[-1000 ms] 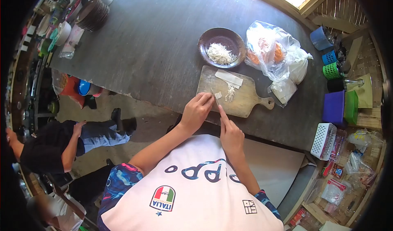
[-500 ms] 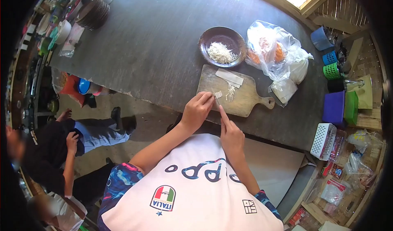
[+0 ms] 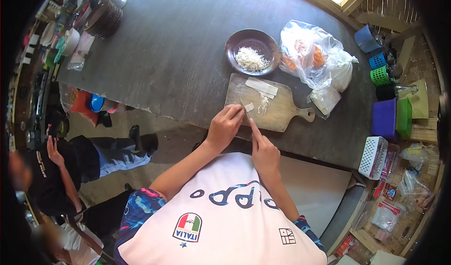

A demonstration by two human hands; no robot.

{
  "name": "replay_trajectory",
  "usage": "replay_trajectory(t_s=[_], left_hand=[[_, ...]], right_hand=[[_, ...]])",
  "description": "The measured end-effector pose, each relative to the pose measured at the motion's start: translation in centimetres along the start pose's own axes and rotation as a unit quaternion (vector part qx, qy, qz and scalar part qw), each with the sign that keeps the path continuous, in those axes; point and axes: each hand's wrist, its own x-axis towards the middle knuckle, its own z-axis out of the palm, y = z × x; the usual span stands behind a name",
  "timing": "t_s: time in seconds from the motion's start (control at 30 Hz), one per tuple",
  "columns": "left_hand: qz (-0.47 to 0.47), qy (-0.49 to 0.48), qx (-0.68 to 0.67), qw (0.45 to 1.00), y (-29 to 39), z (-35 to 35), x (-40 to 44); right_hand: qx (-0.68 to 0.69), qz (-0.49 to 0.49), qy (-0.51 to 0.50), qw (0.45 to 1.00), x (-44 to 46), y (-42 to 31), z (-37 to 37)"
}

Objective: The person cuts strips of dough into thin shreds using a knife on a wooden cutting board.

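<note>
My right hand (image 3: 265, 154) grips a small knife (image 3: 246, 111), its forefinger stretched along the back. The blade points away from me, over the left front of a wooden cutting board (image 3: 282, 112). Close to the blade's left side, my left hand (image 3: 226, 128) has its fingers pinched together; they hide what they hold. Thin white cut pieces (image 3: 249, 107) lie against the blade's right side. Farther up the board are flat white strips (image 3: 261, 86) and a little heap of thin white shreds (image 3: 263, 104). Behind the board, a dark round plate (image 3: 233, 53) bears a pile of white shreds (image 3: 252, 59).
Right of the plate sit clear plastic bags (image 3: 305, 49) with orange and white contents. A stack of dark plates (image 3: 104, 19) stands at the far left of the dark table (image 3: 178, 44). Baskets and a white perforated tray (image 3: 373, 158) line the right side. A person (image 3: 61, 171) is at left.
The blade sits at a slightly different angle, with both hands in nearly the same place. The person at left has raised a hand. The view has shifted slightly.
</note>
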Motion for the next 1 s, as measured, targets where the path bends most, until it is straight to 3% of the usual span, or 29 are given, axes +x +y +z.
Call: replay_trajectory(t_s=[0.37, 0.57, 0.83, 1.0], left_hand=[[0.007, 0.001, 0.011, 1.000, 0.0, -0.2, 0.2], [0.000, -0.006, 0.016, 1.000, 0.2, -0.2, 0.2], [-0.001, 0.005, 0.021, 1.000, 0.5, 0.0, 0.4], [0.009, -0.005, 0.023, 1.000, 0.3, -0.2, 0.3]], right_hand=[[0.001, 0.018, -0.013, 1.000, -2.9, 0.7, -1.5], [-0.029, -0.012, 0.015, 0.999, 1.0, -0.1, 1.0], [-0.003, 0.013, -0.025, 1.000, -3.1, 1.2, -1.4], [-0.020, -0.008, 0.021, 1.000, -0.5, 0.3, 1.0]])
